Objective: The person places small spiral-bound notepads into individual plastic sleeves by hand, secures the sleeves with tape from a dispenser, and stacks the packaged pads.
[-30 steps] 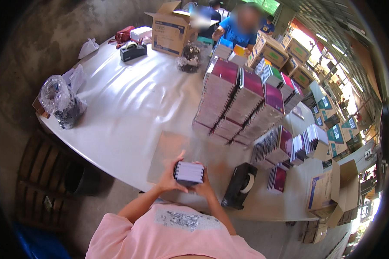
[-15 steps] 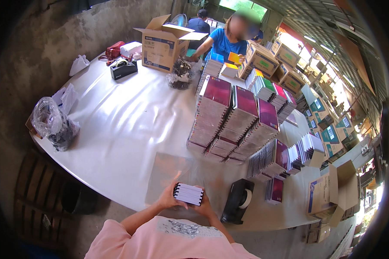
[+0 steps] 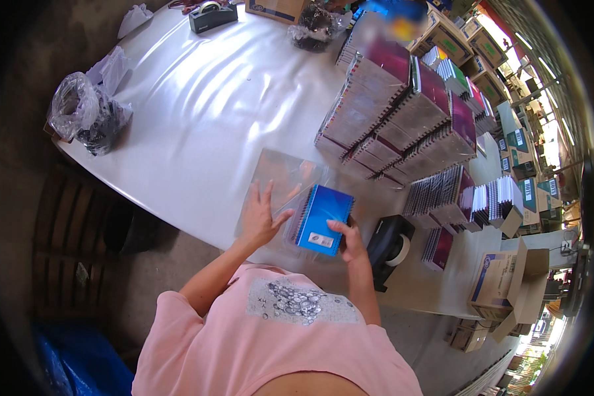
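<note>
A blue-covered spiral notebook (image 3: pixel 326 212), with a small white label near its lower edge, faces up in front of me. My right hand (image 3: pixel 350 239) grips its right side, thumb on the cover and fingers hidden underneath. Whether more notebooks lie under it, I cannot tell from above. To the left, my left hand (image 3: pixel 264 216) is open, fingers spread over a stack of clear plastic sheets or sleeves (image 3: pixel 270 165). The notebook overlaps the right part of that plastic.
A black tape dispenser (image 3: pixel 391 245) stands right of my right hand. Beyond it are tall stacks of maroon spiral notebooks (image 3: pixel 383 112) and an open cardboard carton (image 3: pixel 498 280). A clear bag of dark pieces (image 3: pixel 96 119) sits at the table's left edge. Another tape dispenser (image 3: pixel 212 18) is far off.
The small stack of notebooks held edge-up between both hands is now turned blue cover up. My left hand has let go and moved left onto the plastic. The view has tilted down.
</note>
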